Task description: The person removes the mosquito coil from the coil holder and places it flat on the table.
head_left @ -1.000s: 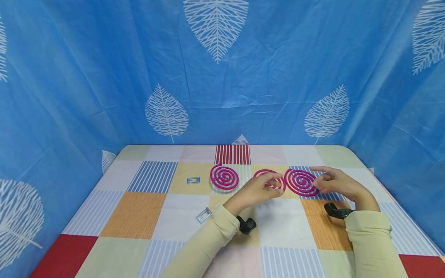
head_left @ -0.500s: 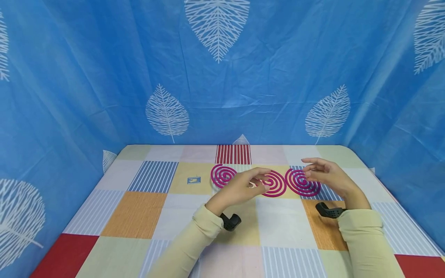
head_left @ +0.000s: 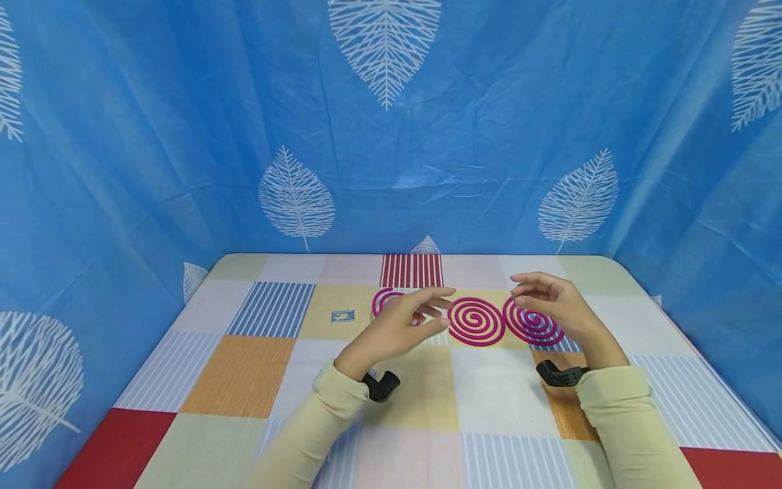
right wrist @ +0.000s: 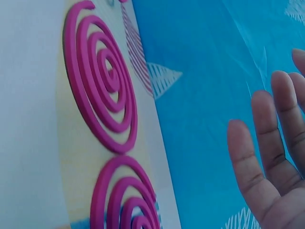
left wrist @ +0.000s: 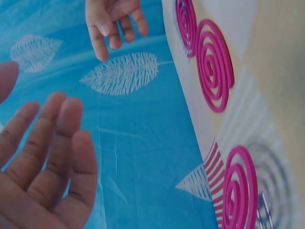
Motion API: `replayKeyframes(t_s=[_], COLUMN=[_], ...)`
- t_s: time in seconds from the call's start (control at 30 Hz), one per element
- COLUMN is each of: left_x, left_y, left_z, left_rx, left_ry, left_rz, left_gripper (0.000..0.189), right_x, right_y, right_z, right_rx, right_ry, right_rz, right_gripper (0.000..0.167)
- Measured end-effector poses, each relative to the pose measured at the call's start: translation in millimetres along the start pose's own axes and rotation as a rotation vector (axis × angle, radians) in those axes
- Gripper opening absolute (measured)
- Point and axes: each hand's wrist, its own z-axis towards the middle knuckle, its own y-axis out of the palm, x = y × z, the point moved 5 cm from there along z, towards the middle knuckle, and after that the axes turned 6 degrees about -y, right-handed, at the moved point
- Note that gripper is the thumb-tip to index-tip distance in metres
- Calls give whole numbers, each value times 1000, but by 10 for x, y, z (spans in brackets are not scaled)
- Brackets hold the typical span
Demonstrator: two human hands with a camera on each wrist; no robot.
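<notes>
Three magenta mosquito coils lie in a row at the back of the table. My left hand (head_left: 400, 326), fingers loosely bent and holding nothing, hovers over the left coil (left wrist: 251, 186) and hides much of it in the head view. That coil stands off the cloth, its shadow falling beside it and a bit of metal stand (left wrist: 264, 210) showing there. Just right of my left fingertips is the middle coil (head_left: 474, 319). The right coil (head_left: 535, 321) nearly meets it edge to edge. Above this one my right hand (head_left: 556, 302) hangs in the air, fingers spread and relaxed, also holding nothing.
A small flat metal piece (head_left: 343, 316) lies left of the coils. Another metal stand is mostly hidden behind my left wrist. The patchwork cloth (head_left: 238, 377) covers the table, and a blue leaf-print curtain (head_left: 440, 136) closes off the back and sides.
Both hands have moved left and risen a little off the middle and right coils. The middle coil is now uncovered, while the left one is partly covered. The coils have stayed in place.
</notes>
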Motion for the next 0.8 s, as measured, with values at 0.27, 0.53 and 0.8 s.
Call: replayKeyframes(t_s=[0.27, 0.53, 0.8], left_x=[-50, -123, -246], left_y=[-188, -360, -464], left_z=[-85, -149, -202], left_rx=[53, 123, 151], left_ry=[66, 97, 96], left_rz=[-1, 31, 61], left_gripper=[43, 41, 45], right_x=[-104, -184, -258], right_y=[211, 386, 494], right_z=[60, 123, 152], right_rx=[-16, -39, -82], right_ry=[-44, -63, -65], right_rz=[-66, -126, -118], right_gripper=[36, 28, 32])
